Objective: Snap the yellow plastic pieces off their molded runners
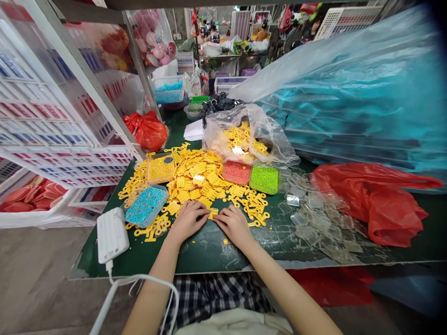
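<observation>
Between my two hands, on the dark green tabletop [206, 256], lies a small yellow plastic piece [213, 213]. My left hand [189, 218] pinches its left side with thumb and fingertips. From the right, my right hand [234, 224] has its fingers closed on the same piece. Just beyond the hands spreads a heap of flat yellow plastic pieces [199, 179]. Boxes of small beads stand around it: a yellow one [161, 168], a blue one [146, 205], a red one [236, 172] and a green one [264, 179].
A white power bank [112, 235] with a cable lies at the left edge. Clear plastic squares [321, 218] and a red bag [377, 200] cover the right side. Behind the heap sits an open clear bag [249, 135] of yellow pieces. Blue wrapped stock [356, 107] leans at right.
</observation>
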A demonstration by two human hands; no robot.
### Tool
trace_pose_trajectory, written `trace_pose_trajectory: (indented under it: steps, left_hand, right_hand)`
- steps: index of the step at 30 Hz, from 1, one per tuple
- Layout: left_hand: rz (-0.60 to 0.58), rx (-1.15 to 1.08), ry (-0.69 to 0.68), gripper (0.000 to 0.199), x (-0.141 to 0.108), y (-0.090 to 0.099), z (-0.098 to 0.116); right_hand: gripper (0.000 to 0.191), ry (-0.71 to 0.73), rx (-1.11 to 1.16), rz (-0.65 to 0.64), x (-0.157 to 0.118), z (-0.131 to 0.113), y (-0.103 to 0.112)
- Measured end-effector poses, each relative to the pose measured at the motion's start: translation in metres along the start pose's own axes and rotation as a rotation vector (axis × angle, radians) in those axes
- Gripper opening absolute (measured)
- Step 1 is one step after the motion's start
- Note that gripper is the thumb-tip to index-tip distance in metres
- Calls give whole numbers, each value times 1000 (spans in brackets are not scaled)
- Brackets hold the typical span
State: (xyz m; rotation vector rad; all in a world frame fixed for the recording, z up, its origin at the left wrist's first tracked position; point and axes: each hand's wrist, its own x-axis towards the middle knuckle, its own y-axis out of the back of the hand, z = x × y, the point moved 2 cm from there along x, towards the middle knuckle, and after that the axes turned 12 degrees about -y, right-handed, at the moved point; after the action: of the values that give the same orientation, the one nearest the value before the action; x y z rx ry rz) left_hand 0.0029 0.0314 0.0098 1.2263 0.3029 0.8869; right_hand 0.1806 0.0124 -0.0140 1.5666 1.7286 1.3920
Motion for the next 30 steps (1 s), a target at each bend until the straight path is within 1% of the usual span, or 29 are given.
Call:
trace_pose_trajectory:
  steps: [4, 6, 8, 11, 13, 14, 15, 16, 17, 18, 20, 22, 24, 27, 30]
  left_hand:
    - [7, -12, 9, 19, 5, 3, 3]
    - [54, 2, 17, 20, 7, 11, 3]
    - [132, 49, 45, 23, 8, 24, -3]
    - [264, 159, 154, 28, 7, 56, -27]
    - [331, 248, 315, 32, 5, 82, -52]
    - [340, 306, 441, 35, 4, 95, -67]
    - [308, 373, 579, 38, 3, 107, -82]
    - [214, 430, 696, 40, 4, 116, -96]
    - [82, 459, 775, 41, 6, 123, -109]
    - [0, 467, 812, 39, 9, 129, -120]
    - [-136, 467, 834, 30, 17, 133, -137]
    - [-228, 472, 835, 23, 26, 132, -150]
    - [-311, 488, 839, 24, 34, 129, -158]
    - [-389, 516, 837, 26, 42, 124, -164]
    - [-416, 539, 816, 24, 43, 122, -164]
  right_hand:
    - [18, 6, 1, 17, 0, 2, 0]
    - [18, 13, 4, 31, 0, 3, -1]
    - [20, 24, 3, 43, -1, 4, -3]
    - [24, 36, 10, 69, -2, 6, -5]
    - [25, 50, 25, 93, -3, 7, -6]
    - [25, 58, 30, 104, -4, 7, -6]
    - [24, 66, 34, 114, -4, 7, -6]
    - [23, 71, 35, 122, -4, 7, -6]
    - [22, 75, 35, 129, -4, 7, -6]
    - [21, 76, 34, 134, -5, 6, -6]
    - [20, 73, 34, 136, -5, 6, -5]
    - [19, 61, 42, 128, -5, 6, -5]
    - [18, 42, 61, 116, -5, 6, -6]
    - [16, 11, 98, 109, -4, 8, -7]
    - [16, -5, 122, 101, -4, 10, -8]
